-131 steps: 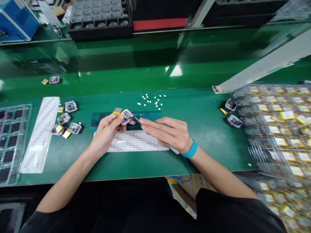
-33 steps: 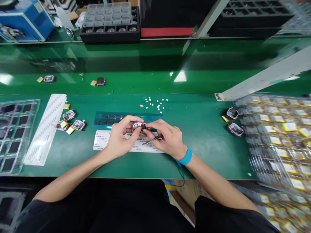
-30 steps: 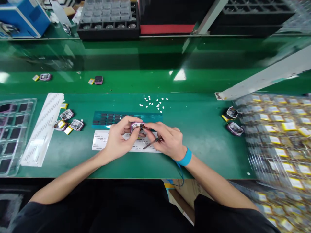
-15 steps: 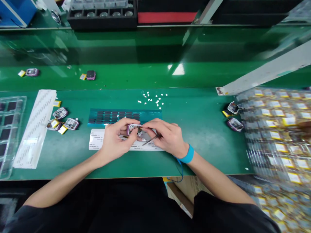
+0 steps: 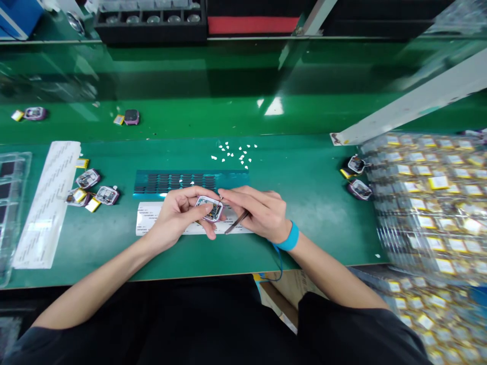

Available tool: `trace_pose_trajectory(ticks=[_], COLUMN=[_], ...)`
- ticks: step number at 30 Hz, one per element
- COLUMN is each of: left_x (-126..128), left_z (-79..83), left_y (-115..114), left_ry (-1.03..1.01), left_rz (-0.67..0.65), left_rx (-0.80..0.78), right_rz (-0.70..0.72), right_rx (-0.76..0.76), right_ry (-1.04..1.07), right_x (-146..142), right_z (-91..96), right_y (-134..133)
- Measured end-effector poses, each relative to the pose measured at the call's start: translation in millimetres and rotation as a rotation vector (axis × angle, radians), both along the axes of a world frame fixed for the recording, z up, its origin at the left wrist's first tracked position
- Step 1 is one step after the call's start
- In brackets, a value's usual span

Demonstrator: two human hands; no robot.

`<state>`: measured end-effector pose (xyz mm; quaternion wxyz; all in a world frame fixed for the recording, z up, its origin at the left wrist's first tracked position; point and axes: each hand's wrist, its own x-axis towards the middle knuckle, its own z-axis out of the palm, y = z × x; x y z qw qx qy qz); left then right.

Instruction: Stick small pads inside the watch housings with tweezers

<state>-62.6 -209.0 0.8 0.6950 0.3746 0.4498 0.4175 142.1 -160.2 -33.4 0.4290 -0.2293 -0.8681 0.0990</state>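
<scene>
Lying beneath both hands is a printed white sheet (image 5: pixel 146 219). Tweezers (image 5: pixel 236 223) sit gripped in curled fingers of the right hand (image 5: pixel 262 212), tips pointing between seven and eight o'clock. Its thumb and forefinger draw together at the one-to-two o'clock corner of an open housing (image 5: pixel 215 208); what they pinch is too small to tell. The left hand (image 5: pixel 175 215) pinches this housing above the sheet, thumb across the exposed electronics. Beyond, at the housing's eleven o'clock, lies a blue film (image 5: pixel 233 178); farther, at one o'clock, white pieces (image 5: pixel 241 156). Judged step: fingertip work at the housing's corner, tweezers in reserve. The next move appears to call for steady left support and light, precise right-hand pressure.
</scene>
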Motion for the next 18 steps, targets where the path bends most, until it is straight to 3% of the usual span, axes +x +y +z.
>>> trace_pose_trajectory(ticks=[11, 18], left_x=[2.8, 3.5], left_z=[-3.0, -4.1], left_y=[-1.4, -2.6], left_ry=[0.006, -0.007], left_rz=[0.010, 0.004], left_rx=[-0.035, -0.049], right_rz=[-0.011, 0.104], right_rx=[0.052, 0.041], right_ry=[-0.100, -0.063], right_x=[5.5, 6.4], right_z=[-2.3, 4.1], right_y=[5.8, 7.9])
